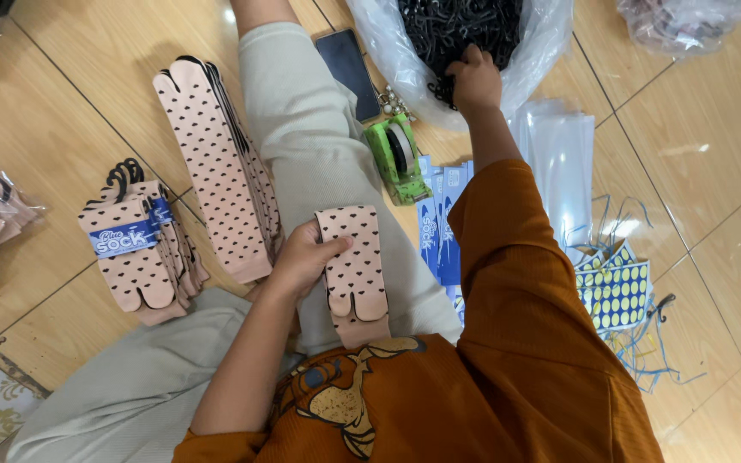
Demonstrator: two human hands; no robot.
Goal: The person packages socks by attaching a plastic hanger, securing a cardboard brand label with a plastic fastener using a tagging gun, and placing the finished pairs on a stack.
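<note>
The folded pair of peach-pink split-toe socks with small dark dots (353, 273) lay on the person's lap, over the pale grey-green trouser leg (319, 146). The left hand (304, 257) rested on its near edge, thumb across the top and fingers curled under, pinning it rather than lifting it. The right hand (473, 79) was stretched far forward into the clear plastic bag of small black plastic hooks (460, 30), fingers closed down among them; whether it had one pinched I could not tell, as the fingertips were buried in the heap.

By my reading, the step in hand was fetching a hook for the folded pair, and the next move would call for one hook drawn free of the tangle and brought back to the lap while the left hand kept the fold from springing open.

Just ahead of the knee sat a green tape dispenser (396, 159) beside a dark phone (347, 69). Blue printed paper bands (439, 231) lay under the right sleeve, with clear sleeves (559, 163) and a sheet of yellow round stickers (615, 296) farther right. On the tan floor tiles (70, 103) to the left lay a long stack of unfolded dotted socks (216, 163) and, well apart from it, a pile of finished pairs (135, 253) wearing a blue band and hooks.
</note>
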